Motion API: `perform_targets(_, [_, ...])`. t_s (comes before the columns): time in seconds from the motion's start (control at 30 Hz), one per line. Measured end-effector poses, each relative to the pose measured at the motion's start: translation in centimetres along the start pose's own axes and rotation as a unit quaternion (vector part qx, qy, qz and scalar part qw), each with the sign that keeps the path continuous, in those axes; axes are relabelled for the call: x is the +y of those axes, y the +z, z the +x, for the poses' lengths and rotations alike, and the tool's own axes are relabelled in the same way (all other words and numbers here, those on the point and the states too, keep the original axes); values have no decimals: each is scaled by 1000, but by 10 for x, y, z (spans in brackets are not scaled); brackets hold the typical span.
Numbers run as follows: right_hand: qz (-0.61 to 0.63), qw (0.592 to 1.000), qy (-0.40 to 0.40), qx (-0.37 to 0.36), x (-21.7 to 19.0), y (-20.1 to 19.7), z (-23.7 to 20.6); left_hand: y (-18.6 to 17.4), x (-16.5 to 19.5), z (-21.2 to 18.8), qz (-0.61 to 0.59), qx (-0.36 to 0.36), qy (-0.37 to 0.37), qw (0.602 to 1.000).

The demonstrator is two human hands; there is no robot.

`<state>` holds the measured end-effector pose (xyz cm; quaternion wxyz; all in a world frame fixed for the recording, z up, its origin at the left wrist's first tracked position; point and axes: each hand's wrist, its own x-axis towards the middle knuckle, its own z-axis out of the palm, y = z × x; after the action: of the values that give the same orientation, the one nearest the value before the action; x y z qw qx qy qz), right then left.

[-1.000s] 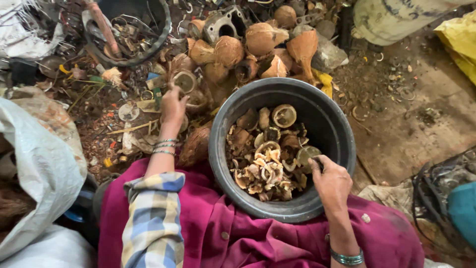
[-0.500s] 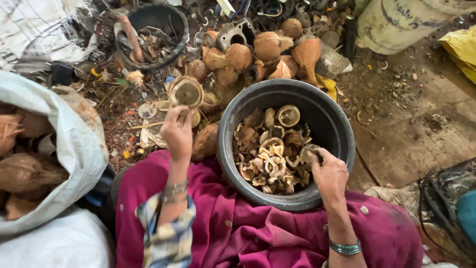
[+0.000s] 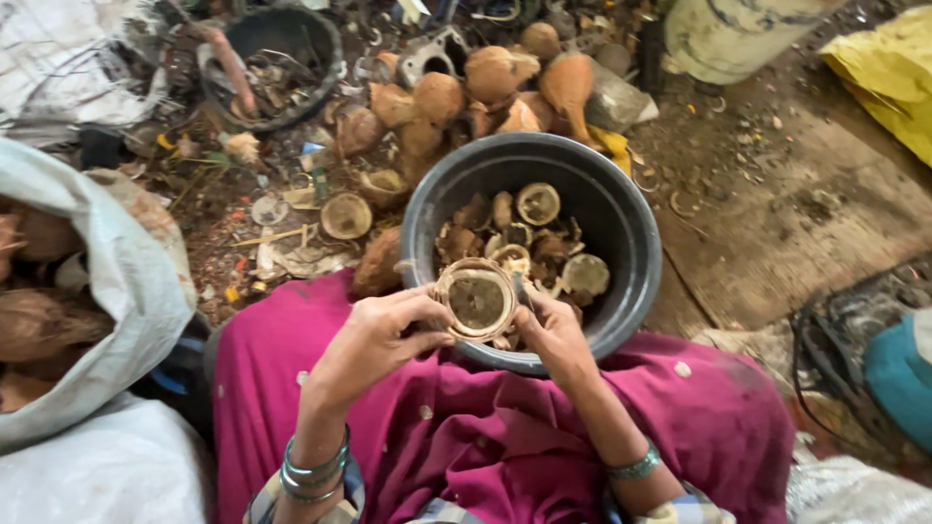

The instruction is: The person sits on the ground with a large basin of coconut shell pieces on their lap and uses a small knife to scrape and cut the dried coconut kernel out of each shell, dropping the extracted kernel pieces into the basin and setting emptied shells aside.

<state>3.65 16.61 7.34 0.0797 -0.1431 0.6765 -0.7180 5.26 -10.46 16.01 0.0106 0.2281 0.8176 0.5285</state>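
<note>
A half coconut shell (image 3: 476,300), open side up, is held over the near rim of a round dark tub (image 3: 626,228). My left hand (image 3: 374,340) grips its left edge and my right hand (image 3: 553,332) presses against its right edge. The tub rests against my lap, which is covered in magenta cloth (image 3: 485,437), and it holds several coconut shell pieces (image 3: 539,204). Bangles circle both wrists.
Whole husked coconuts (image 3: 490,76) lie piled beyond the tub. A second dark tub (image 3: 325,39) with scraps stands at the far left. A white sack (image 3: 126,281) of coconuts sits at my left. Shell halves (image 3: 346,215) and litter cover the ground; a yellow bag (image 3: 888,73) lies far right.
My left hand picked a shell half off the ground at the left and brought it to the tub's near rim. My right hand left the tub's contents and met it there.
</note>
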Motion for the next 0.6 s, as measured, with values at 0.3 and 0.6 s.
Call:
perform_targets(0.3, [45,990,115,65,-10,-14,-8,28,-4,7,-27,58,69,996])
perform_targets(0.6, [88,981,148,91,-18,-6,-7,14,-26,3,-195,140,-30,970])
